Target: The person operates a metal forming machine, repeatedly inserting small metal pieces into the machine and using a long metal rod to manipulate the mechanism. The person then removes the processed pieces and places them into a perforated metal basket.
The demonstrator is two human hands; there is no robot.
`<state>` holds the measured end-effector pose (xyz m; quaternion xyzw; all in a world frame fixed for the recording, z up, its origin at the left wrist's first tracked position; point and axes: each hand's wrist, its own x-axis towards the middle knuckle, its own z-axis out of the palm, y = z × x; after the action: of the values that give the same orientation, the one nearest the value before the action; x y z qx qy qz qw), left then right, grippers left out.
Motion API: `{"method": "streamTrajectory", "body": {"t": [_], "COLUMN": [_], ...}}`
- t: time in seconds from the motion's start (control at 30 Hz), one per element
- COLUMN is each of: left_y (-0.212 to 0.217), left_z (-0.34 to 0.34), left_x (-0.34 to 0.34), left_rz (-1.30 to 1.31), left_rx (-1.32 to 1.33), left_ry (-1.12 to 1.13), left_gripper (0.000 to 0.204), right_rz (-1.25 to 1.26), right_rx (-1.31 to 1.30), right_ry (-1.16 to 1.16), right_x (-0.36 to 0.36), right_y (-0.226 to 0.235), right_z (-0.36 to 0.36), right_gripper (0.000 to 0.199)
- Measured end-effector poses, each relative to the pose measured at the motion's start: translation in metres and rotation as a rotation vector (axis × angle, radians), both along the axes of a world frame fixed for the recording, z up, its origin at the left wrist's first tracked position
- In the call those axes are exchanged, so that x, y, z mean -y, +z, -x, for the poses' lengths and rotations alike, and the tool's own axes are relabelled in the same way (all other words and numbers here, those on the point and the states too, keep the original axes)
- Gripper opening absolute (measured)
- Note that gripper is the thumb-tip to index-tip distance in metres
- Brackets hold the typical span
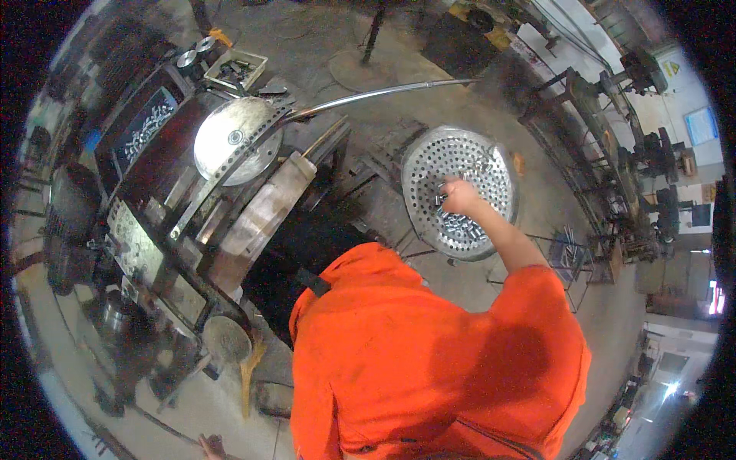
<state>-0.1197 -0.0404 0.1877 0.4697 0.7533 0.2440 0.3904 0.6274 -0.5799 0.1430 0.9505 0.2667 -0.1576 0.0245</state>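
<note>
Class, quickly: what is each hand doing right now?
Left hand: not in view.
Right hand: closed around small metal pieces over the perforated tray.

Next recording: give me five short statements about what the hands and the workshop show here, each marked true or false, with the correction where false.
1. The right hand reaches into a round perforated metal pan. True.
2. The pan is empty. False: small shiny metal pieces lie in it.
3. The person wears an orange top. True.
4. The left hand grips the long curved metal rod. False: the left hand is out of view, and nothing holds the rod.
5. The round metal disc on the machine sits to the right of the pan. False: it is to the pan's left.
</note>
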Motion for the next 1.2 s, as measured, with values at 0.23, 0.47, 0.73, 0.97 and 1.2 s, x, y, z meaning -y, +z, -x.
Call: {"method": "streamTrajectory", "body": {"t": [0.23, 0.47, 0.73, 0.97, 1.2], "left_y": [0.027, 0.142, 0.112, 0.107, 0.118], "left_z": [0.003, -0.225, -0.398, -0.397, -0.384], "left_x": [0.034, 0.077, 0.096, 0.1, 0.086], "left_rz": [0.05, -0.404, 0.189, 0.04, -0.31], "left_rx": [-0.519, -0.035, 1.188, 1.32, 0.762], "left_ry": [-0.175, -0.388, -0.8, -0.514, -0.516], "left_gripper": [0.043, 0.029, 0.043, 0.031, 0.024], "right_rz": [0.067, -0.906, -1.196, -1.18, -0.957], "right_rx": [-0.044, -0.562, -0.646, -0.295, -0.302], "right_ry": [0.09, 0.449, 1.248, 1.358, 1.433], "right_x": [-0.029, -0.207, -0.38, -0.387, -0.409], "right_y": [-0.014, 0.077, 0.188, 0.198, 0.197], "right_z": [-0.038, 0.021, 0.164, 0.19, 0.199], "right_gripper": [0.026, 0.039, 0.043, 0.039, 0.036]}}
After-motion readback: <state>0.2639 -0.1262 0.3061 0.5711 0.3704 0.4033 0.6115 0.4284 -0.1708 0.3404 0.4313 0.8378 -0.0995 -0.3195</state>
